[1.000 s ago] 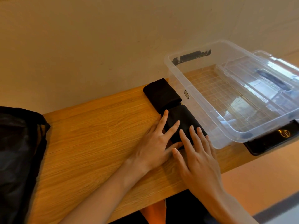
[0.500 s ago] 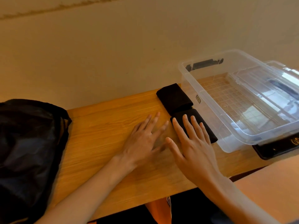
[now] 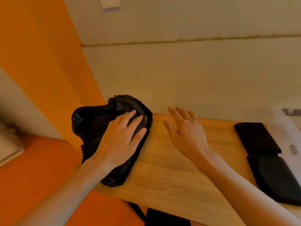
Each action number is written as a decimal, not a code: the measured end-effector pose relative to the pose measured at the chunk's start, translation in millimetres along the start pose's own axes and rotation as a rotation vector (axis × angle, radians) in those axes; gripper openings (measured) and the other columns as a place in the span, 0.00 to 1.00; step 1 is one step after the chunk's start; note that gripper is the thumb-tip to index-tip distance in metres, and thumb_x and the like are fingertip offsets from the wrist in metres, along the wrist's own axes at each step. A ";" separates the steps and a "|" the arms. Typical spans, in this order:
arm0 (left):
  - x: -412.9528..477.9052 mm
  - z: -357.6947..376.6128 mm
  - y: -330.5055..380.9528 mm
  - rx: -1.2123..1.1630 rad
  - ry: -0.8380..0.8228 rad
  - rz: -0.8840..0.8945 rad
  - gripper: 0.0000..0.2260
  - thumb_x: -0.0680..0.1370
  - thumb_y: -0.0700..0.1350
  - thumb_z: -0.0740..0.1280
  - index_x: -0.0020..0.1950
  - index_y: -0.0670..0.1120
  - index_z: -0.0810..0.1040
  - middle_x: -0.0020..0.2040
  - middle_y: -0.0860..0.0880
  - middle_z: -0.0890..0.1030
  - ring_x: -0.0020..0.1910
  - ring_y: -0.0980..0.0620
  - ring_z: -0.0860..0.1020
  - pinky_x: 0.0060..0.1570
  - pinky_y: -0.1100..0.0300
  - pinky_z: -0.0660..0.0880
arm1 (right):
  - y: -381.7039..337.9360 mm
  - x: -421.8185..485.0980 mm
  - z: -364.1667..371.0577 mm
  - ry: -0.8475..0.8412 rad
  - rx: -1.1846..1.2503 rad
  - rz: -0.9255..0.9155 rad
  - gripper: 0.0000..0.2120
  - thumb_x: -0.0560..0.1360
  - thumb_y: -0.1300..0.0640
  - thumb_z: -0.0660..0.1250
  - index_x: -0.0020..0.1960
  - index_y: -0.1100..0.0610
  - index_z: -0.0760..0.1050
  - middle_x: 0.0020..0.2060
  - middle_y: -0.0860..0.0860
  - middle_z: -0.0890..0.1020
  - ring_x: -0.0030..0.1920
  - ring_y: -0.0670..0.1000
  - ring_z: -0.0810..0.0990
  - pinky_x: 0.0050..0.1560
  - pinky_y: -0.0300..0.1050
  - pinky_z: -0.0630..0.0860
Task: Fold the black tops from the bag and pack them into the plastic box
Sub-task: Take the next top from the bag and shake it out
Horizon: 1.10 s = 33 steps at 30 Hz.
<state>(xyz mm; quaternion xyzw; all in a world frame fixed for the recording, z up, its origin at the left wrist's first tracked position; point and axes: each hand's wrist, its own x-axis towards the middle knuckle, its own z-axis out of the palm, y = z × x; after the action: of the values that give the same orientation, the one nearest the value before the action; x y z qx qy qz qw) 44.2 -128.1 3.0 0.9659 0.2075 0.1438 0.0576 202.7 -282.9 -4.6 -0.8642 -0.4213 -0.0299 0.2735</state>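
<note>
- Left hand (image 3: pixel 120 141): flat on the bag (image 3: pixel 91 123), fingers straight.
- Right hand (image 3: pixel 187 132): spread, holding nothing, over the worktop (image 3: pixel 162 168), apart from the left.
- Two folded tops (image 3: pixel 257 137): right of the right hand, beside the blurred box (image 3: pixel 284 132).

One view only, head-worn, wide-angle. It is looking forward and down across the wooden table (image 3: pixel 171 168) toward the beige wall (image 3: pixel 195 75), with the plastic box (image 3: pixel 290 132) getting clipped by the right border. It is sitting close: both forearms are entering from the bottom edge, the left hand (image 3: pixel 118 141) lying flat on the black bag (image 3: pixel 91 121) left of centre, the right hand (image 3: pixel 185 132) open at centre.
</note>
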 end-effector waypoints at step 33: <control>-12.3 -24.3 -133.3 0.030 0.208 -0.300 0.30 0.84 0.64 0.49 0.78 0.49 0.69 0.73 0.53 0.71 0.67 0.49 0.69 0.67 0.52 0.67 | -134.0 155.6 84.1 -0.179 0.526 -0.471 0.06 0.79 0.56 0.71 0.45 0.56 0.82 0.39 0.48 0.84 0.41 0.47 0.82 0.46 0.44 0.78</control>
<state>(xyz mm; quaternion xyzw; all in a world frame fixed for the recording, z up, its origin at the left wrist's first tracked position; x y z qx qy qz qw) -25.1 -11.0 0.3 0.9047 0.3563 0.2296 0.0424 188.0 -63.9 27.8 -0.6427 -0.6244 0.0931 0.4339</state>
